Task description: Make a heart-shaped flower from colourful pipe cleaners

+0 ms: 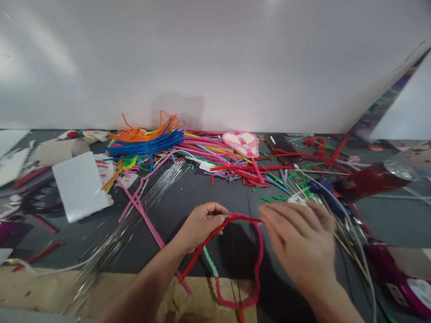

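Nothing legible from where I'm standing. Red cylinder [365, 183]: pale patch [350, 185] on its side, too blurred to make out. Magenta item [382, 264], on the worker's side of the cylinder: round white label [419, 291] plus a smaller pale one [396, 294], print unreadable on both. Pinkish paper [103, 165], well left of the cylinder: red marks, can't tell if they're letters.

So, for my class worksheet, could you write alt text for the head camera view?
A left hand pinches a fuzzy pink-and-green loop with a red strip across its top, and a blurred right hand is at the strip's right end. Beyond them, on a dark table, lie orange stems, blue stems and a pink-and-cream heart.
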Motion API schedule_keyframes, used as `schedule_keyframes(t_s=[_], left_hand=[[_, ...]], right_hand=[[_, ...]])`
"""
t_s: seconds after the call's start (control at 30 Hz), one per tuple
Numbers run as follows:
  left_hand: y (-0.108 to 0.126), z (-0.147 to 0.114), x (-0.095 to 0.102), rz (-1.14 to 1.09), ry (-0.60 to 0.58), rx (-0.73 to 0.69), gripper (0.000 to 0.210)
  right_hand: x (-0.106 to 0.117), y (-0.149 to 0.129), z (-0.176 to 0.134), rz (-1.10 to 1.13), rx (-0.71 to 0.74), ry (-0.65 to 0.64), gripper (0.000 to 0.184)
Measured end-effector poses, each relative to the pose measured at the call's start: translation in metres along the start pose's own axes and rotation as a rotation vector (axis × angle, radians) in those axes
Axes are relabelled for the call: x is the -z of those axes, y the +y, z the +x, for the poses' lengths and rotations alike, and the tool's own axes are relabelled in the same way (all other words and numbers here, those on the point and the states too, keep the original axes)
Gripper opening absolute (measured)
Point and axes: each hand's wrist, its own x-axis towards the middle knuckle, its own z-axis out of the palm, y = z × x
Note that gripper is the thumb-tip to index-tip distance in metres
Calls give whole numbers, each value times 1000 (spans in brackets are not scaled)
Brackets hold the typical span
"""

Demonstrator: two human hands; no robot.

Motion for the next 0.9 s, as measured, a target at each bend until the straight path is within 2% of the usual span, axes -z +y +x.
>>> schedule_keyframes(t_s=[0.17, 0.37, 0.57, 0.77, 0.9], left_hand=[[-5, 1, 1, -53, -41, -49, 17], [-5, 1, -1, -72, -39, -47, 17], [-5, 1, -1, -82, -34, -10, 13], [-11, 3, 2, -134, -85, 12, 24], [-12, 4, 2, -102, -76, -3, 24]], right_hand=[[-19, -21, -7, 56, 49, -189, 17], [-27, -19, -12, 35, 19, -262, 17], [-24, -19, -10, 43, 10, -251, 17], [-11, -2, -4, -41, -70, -115, 14], [-5, 2, -5, -59, -79, -87, 14]])
